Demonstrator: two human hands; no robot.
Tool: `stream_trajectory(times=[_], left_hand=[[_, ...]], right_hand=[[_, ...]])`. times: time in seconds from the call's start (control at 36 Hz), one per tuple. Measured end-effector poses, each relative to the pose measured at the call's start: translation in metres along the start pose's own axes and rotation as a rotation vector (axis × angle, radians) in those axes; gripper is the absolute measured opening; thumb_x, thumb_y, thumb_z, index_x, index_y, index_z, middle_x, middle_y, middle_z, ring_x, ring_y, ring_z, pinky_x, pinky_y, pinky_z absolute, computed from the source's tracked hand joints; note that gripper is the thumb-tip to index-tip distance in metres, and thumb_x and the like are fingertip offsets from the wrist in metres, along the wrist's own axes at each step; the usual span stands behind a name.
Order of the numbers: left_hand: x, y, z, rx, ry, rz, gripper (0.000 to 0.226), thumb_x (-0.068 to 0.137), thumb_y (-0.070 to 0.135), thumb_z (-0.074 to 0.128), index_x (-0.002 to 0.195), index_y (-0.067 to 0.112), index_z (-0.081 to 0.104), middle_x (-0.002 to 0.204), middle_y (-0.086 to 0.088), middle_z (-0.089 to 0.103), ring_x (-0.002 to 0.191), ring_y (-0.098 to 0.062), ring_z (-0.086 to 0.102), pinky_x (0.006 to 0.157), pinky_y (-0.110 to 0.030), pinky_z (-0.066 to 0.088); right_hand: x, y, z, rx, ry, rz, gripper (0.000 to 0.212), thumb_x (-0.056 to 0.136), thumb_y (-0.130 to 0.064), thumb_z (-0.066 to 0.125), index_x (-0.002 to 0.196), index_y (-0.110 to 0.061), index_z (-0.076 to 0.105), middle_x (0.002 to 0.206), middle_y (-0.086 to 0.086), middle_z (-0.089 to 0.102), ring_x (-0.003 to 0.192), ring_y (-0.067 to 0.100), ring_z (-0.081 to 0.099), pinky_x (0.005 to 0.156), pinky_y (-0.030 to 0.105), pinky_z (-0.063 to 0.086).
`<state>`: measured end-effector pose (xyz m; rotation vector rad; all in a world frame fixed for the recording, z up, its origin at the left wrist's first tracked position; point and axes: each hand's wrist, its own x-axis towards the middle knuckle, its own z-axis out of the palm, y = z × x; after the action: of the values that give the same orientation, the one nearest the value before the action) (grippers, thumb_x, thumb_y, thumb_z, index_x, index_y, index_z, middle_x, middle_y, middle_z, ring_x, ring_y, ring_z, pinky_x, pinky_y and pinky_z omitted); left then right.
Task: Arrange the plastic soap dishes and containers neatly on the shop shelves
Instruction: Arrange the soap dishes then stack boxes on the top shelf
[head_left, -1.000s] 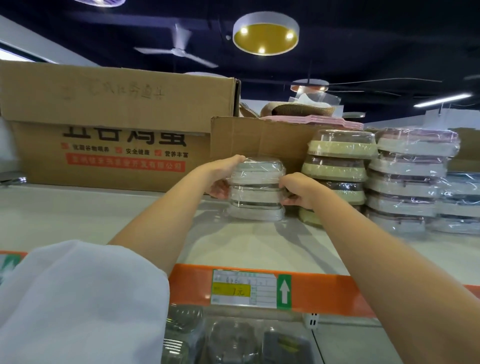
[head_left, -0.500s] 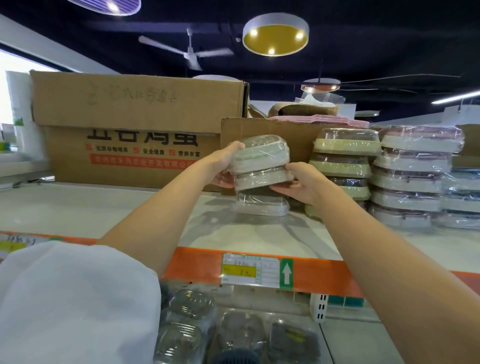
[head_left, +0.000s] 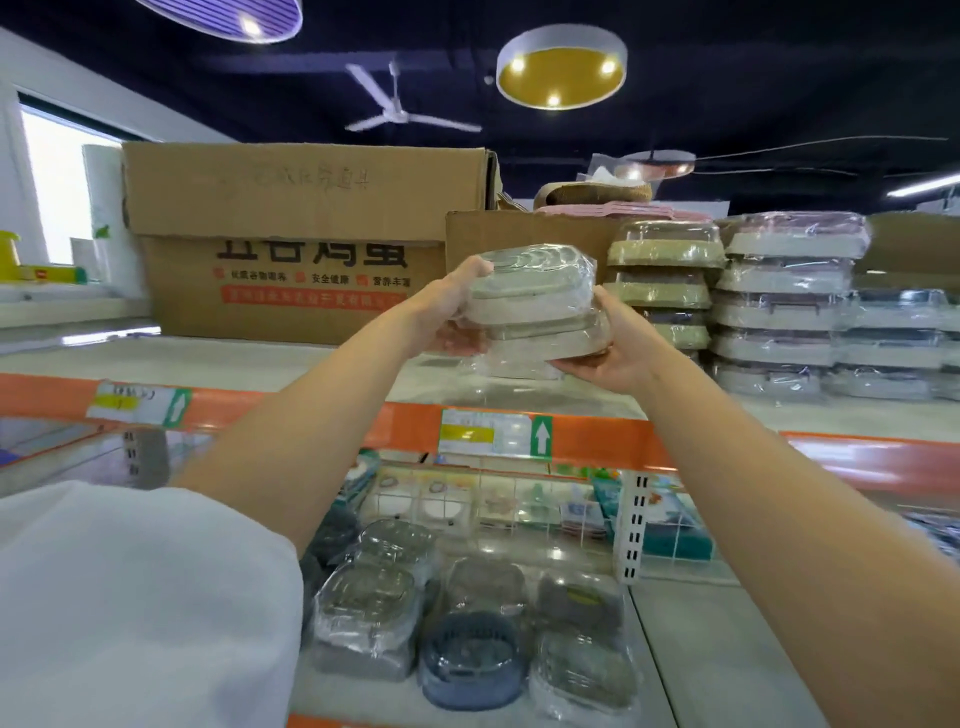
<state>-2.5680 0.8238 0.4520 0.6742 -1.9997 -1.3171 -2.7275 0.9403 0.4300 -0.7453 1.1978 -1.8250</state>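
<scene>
Both hands held wrapped soap dishes (head_left: 535, 306) above the top shelf (head_left: 311, 369): left hand (head_left: 452, 312) fingers curled round one end, right hand (head_left: 605, 348) cupping beneath. Likely light, with slippery film; the ends looked safest to hold.

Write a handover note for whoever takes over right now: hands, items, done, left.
Left hand: grips the left side of two stacked beige plastic soap dishes in clear wrap.
Right hand: cups the same pair from below right.
The pair is in the air, tilted, above a third wrapped beige dish resting on the white top shelf.
Done: green-beige stack and pink-lidded stacks stand neatly at the right.
Left: set the held pair down squarely, probably beside those stacks; the loose wrapped dishes on the lower shelf look unsorted.
</scene>
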Motion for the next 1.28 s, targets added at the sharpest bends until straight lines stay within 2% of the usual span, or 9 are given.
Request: stream_trajectory(times=[0.17, 0.28, 0.39, 0.64, 0.81, 0.92, 1.0, 1.11, 1.28], left_hand=[[-0.027, -0.001, 0.008, -0.048, 0.071, -0.035, 0.051, 0.089, 0.056, 0.043, 0.107, 0.011, 0.058, 0.084, -0.01, 0.067, 0.068, -0.024, 0.068, 0.081, -0.034, 0.055], [-0.045, 0.001, 0.005, -0.037, 0.07, -0.019, 0.061, 0.086, 0.06, 0.042, 0.122, 0.012, 0.054, 0.103, -0.011, 0.062, 0.076, -0.024, 0.063, 0.053, -0.024, 0.049], [-0.065, 0.002, 0.005, -0.05, 0.001, 0.051, 0.053, 0.092, 0.057, 0.035, 0.111, 0.011, 0.053, 0.069, -0.002, 0.046, 0.044, -0.01, 0.036, 0.034, -0.015, 0.022], [-0.128, -0.013, 0.001, -0.139, -0.095, 0.041, 0.043, 0.095, 0.054, 0.035, 0.077, 0.018, 0.049, 0.059, 0.002, 0.038, 0.036, -0.006, 0.02, 0.032, -0.014, 0.016], [-0.17, -0.04, -0.014, -0.099, -0.102, -0.041, 0.049, 0.091, 0.061, 0.036, 0.071, 0.017, 0.047, 0.066, 0.0, 0.044, 0.04, -0.007, 0.02, 0.034, -0.016, 0.015], [-0.194, -0.059, -0.013, -0.128, -0.103, -0.055, 0.045, 0.093, 0.056, 0.04, 0.076, 0.014, 0.047, 0.065, 0.0, 0.05, 0.04, -0.006, 0.022, 0.036, -0.017, 0.015], [-0.209, -0.073, -0.012, -0.168, -0.134, -0.049, 0.04, 0.095, 0.05, 0.04, 0.076, 0.016, 0.048, 0.061, 0.001, 0.046, 0.038, -0.005, 0.021, 0.035, -0.016, 0.014], [-0.228, -0.094, -0.012, -0.14, -0.114, -0.076, 0.032, 0.096, 0.046, 0.043, 0.083, 0.017, 0.048, 0.061, 0.0, 0.044, 0.036, -0.005, 0.023, 0.034, -0.015, 0.016], [-0.25, -0.127, -0.015, -0.028, -0.06, -0.171, 0.036, 0.095, 0.048, 0.046, 0.093, 0.013, 0.053, 0.064, -0.003, 0.053, 0.034, -0.005, 0.034, 0.036, -0.016, 0.022]], right_hand=[[-0.035, 0.003, -0.009, -0.063, 0.047, -0.014, 0.024, 0.093, -0.026, 0.058, 0.112, -0.011, 0.057, 0.111, 0.015, 0.063, 0.1, 0.029, 0.063, 0.059, 0.042, 0.057], [-0.063, 0.001, -0.011, -0.089, 0.106, -0.026, 0.019, 0.089, -0.018, 0.057, 0.106, -0.011, 0.055, 0.107, 0.015, 0.064, 0.092, 0.028, 0.065, 0.06, 0.04, 0.056], [-0.09, 0.002, -0.005, -0.111, 0.107, -0.059, 0.014, 0.092, -0.021, 0.049, 0.1, -0.011, 0.054, 0.091, 0.012, 0.067, 0.082, 0.024, 0.065, 0.059, 0.037, 0.054], [-0.144, 0.034, 0.017, -0.144, 0.021, -0.064, 0.022, 0.09, -0.021, 0.053, 0.109, -0.012, 0.055, 0.115, 0.016, 0.063, 0.105, 0.033, 0.062, 0.089, 0.052, 0.053], [-0.19, 0.063, 0.02, -0.15, -0.055, -0.009, 0.013, 0.092, -0.008, 0.051, 0.105, -0.01, 0.053, 0.11, 0.016, 0.057, 0.097, 0.031, 0.063, 0.074, 0.041, 0.056], [-0.211, 0.082, 0.018, -0.212, -0.05, -0.008, 0.012, 0.092, -0.007, 0.054, 0.104, -0.009, 0.055, 0.106, 0.012, 0.059, 0.09, 0.025, 0.064, 0.076, 0.036, 0.056], [-0.219, 0.099, 0.011, -0.186, -0.026, 0.036, 0.006, 0.091, -0.007, 0.058, 0.095, -0.011, 0.058, 0.104, 0.009, 0.062, 0.098, 0.028, 0.063, 0.093, 0.043, 0.052], [-0.227, 0.124, 0.002, -0.245, 0.028, 0.1, 0.01, 0.087, -0.008, 0.061, 0.097, -0.01, 0.061, 0.098, 0.01, 0.064, 0.081, 0.023, 0.063, 0.066, 0.033, 0.057], [-0.229, 0.16, -0.015, -0.342, 0.182, 0.184, 0.029, 0.08, -0.014, 0.065, 0.107, -0.009, 0.056, 0.099, 0.011, 0.058, 0.081, 0.023, 0.057, 0.079, 0.037, 0.052]])
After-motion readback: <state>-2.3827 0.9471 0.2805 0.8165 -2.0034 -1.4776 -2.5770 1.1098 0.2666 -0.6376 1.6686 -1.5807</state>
